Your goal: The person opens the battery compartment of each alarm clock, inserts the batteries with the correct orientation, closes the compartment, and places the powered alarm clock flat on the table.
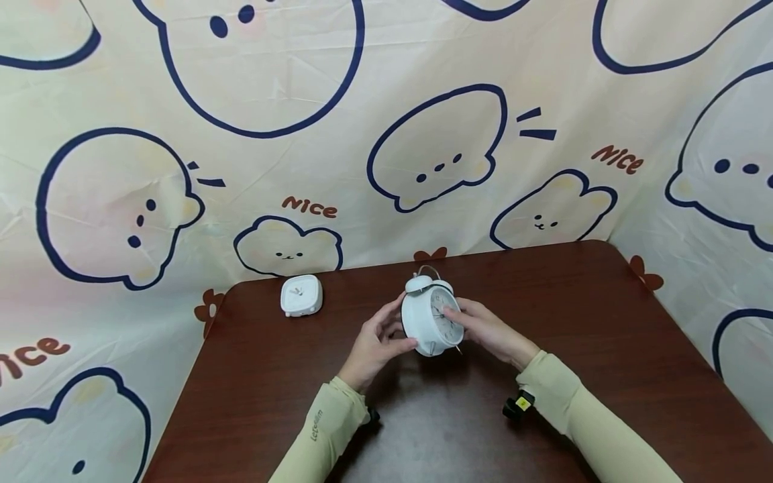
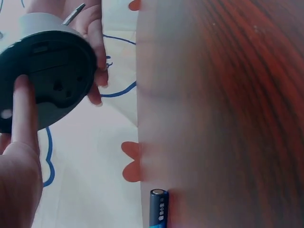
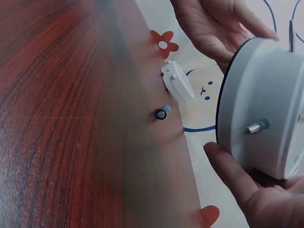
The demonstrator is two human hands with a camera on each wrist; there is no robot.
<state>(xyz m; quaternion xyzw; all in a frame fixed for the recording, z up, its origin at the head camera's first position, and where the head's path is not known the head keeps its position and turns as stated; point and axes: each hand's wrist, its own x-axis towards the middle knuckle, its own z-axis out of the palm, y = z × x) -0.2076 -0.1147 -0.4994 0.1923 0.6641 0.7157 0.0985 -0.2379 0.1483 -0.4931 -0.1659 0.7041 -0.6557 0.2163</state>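
Note:
A white twin-bell alarm clock (image 1: 418,318) is held up off the brown table, tilted, its dial facing right in the head view. My left hand (image 1: 376,341) holds its left side, thumb low on the rim and fingers toward the back. On the other side my right hand (image 1: 490,330) grips it, thumb over the dial. The left wrist view shows the clock's black back (image 2: 52,88), with a finger of the left hand laid across it. A short metal foot (image 3: 258,126) sticks out of the casing.
A small white square clock (image 1: 301,295) stands at the table's back left. A dark battery with a blue end (image 3: 162,114) is on the table near it, hidden in the head view. Behind the table (image 1: 561,322) hangs a cartoon-printed cloth (image 1: 423,235).

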